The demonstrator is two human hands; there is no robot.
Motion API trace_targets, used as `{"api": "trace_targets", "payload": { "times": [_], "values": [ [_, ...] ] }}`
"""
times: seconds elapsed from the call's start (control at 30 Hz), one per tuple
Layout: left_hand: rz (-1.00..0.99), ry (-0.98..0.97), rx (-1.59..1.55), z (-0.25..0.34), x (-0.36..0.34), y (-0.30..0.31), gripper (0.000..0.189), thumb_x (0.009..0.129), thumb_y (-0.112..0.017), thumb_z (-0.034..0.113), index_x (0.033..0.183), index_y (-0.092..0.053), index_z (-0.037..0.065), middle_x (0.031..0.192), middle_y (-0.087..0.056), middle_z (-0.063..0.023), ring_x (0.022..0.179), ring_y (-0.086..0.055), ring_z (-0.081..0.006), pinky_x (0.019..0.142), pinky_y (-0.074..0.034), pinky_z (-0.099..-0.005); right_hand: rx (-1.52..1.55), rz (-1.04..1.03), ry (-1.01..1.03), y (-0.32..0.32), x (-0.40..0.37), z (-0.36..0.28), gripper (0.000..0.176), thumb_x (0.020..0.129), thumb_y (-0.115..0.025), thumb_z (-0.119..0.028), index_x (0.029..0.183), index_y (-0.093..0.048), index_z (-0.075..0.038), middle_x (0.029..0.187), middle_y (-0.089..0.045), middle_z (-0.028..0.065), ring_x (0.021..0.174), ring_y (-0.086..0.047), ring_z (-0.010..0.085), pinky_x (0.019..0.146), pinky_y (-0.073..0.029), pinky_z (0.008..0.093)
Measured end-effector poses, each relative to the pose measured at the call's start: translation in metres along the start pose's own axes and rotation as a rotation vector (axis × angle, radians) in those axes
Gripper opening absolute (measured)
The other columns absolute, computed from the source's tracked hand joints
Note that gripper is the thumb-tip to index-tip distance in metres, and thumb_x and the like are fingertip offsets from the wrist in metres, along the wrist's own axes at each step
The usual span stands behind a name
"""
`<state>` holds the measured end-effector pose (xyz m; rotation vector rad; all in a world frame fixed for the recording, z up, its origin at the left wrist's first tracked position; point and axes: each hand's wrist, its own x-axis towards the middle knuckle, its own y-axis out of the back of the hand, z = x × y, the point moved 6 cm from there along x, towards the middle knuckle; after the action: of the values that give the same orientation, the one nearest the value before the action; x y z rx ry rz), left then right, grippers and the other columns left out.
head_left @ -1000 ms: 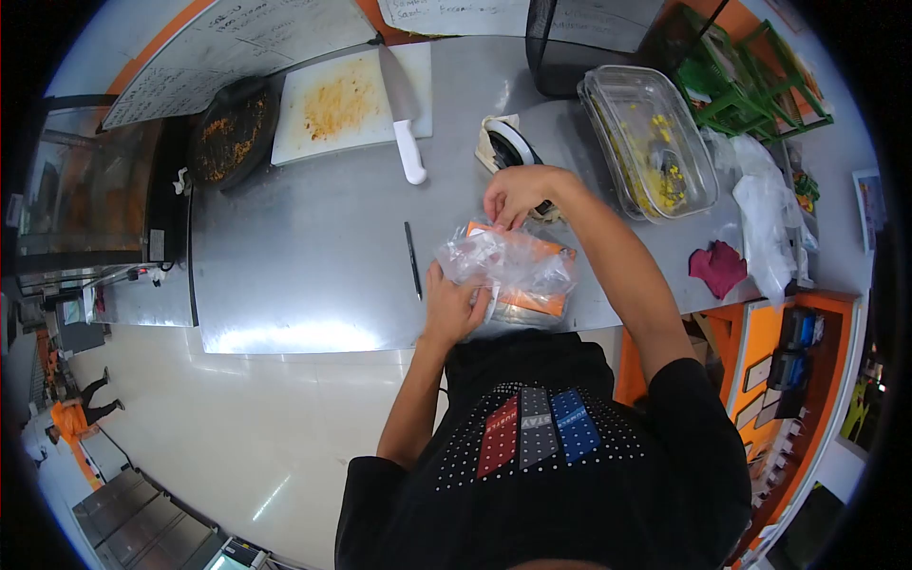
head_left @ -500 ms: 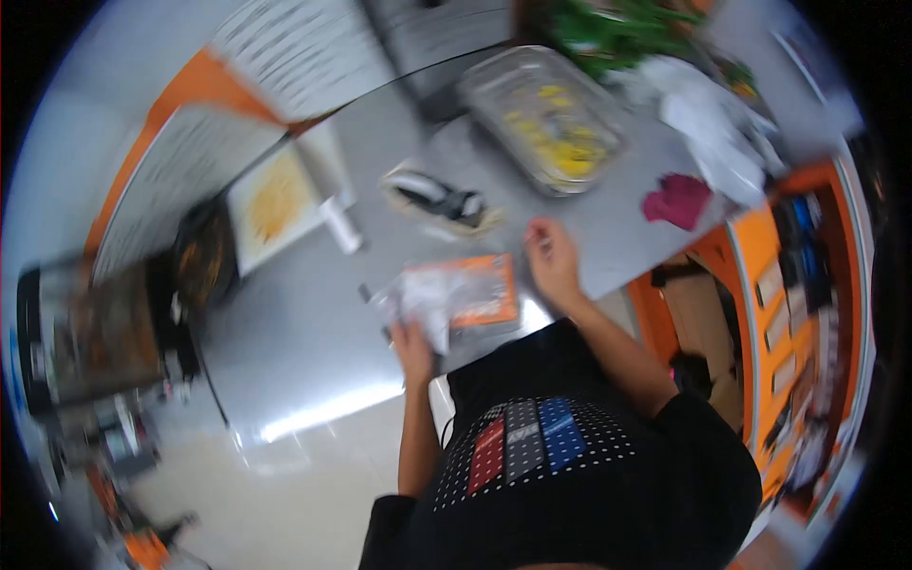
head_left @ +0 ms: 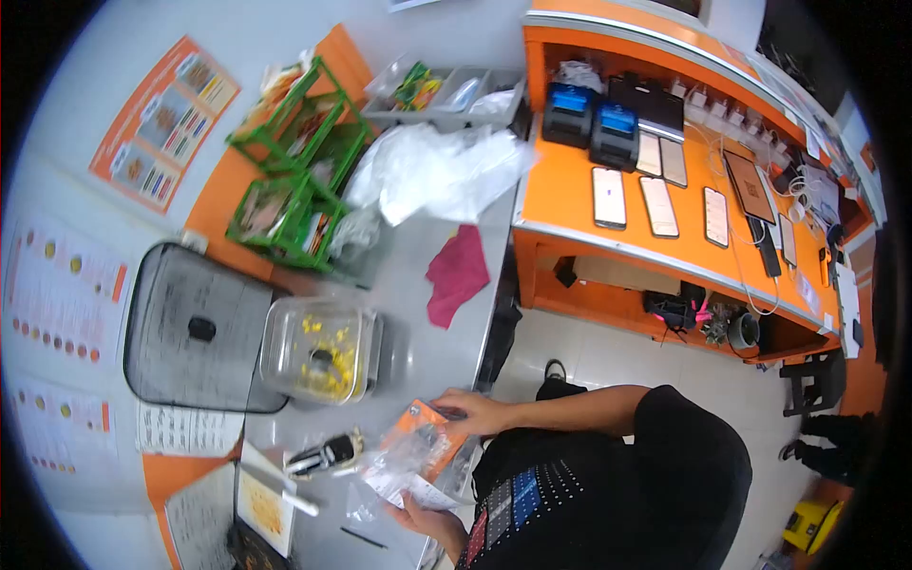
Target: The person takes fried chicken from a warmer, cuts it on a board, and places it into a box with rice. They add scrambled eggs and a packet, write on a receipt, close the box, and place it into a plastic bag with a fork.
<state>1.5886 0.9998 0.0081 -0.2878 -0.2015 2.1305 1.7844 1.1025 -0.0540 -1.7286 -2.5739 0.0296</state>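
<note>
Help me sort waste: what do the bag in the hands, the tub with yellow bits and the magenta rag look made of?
Bag: thin clear plastic film, crinkled and glossy. Tub: rigid clear plastic, probably; contents show through the walls. Rag: soft matte cloth, lying in folds.

Counter (head_left: 418, 351) layout, read from the packet (head_left: 423, 446) at its near edge

Container (head_left: 318, 353) at 10 o'clock, with the mesh basket (head_left: 195, 328) at its 9. Cloth (head_left: 456, 271) at 12, plastic bags (head_left: 432, 171) behind it. Wire rack (head_left: 294, 180) at 11, cutting board (head_left: 261, 499) at 8. Phones (head_left: 655, 204) lie on the desk (head_left: 570, 204) at 1.
</note>
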Motion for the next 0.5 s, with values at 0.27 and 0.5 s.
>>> {"api": "trace_targets", "payload": {
  "times": [0.27,0.5],
  "values": [
    [-0.532,0.121,0.19,-0.032,-0.031,-0.212,0.055,0.094,-0.045,0.006,0.145,-0.029,-0.003,0.136,-0.047,-0.0197,0.122,-0.051,-0.0309,0.103,-0.041,-0.0416,0.461,0.472,-0.068,0.201,-0.077,-0.037,0.051,0.081,-0.08,-0.02,0.119,-0.048,-0.01,0.118,-0.054,0.0077,0.109,-0.051,0.0162,0.089,-0.044,0.0297],
    [-1.027,0.255,0.035,-0.06,-0.033,-0.366,0.05,0.098,-0.045,0.008,0.144,-0.031,-0.003,0.136,-0.048,-0.0182,0.122,-0.05,-0.0276,0.106,-0.038,-0.039,0.636,0.996,0.003,0.315,-0.149,-0.058,0.066,0.078,-0.065,-0.003,0.139,-0.039,-0.008,0.124,-0.049,0.0133,0.113,-0.053,0.0188,0.092,-0.046,0.0315]
  ]
}}
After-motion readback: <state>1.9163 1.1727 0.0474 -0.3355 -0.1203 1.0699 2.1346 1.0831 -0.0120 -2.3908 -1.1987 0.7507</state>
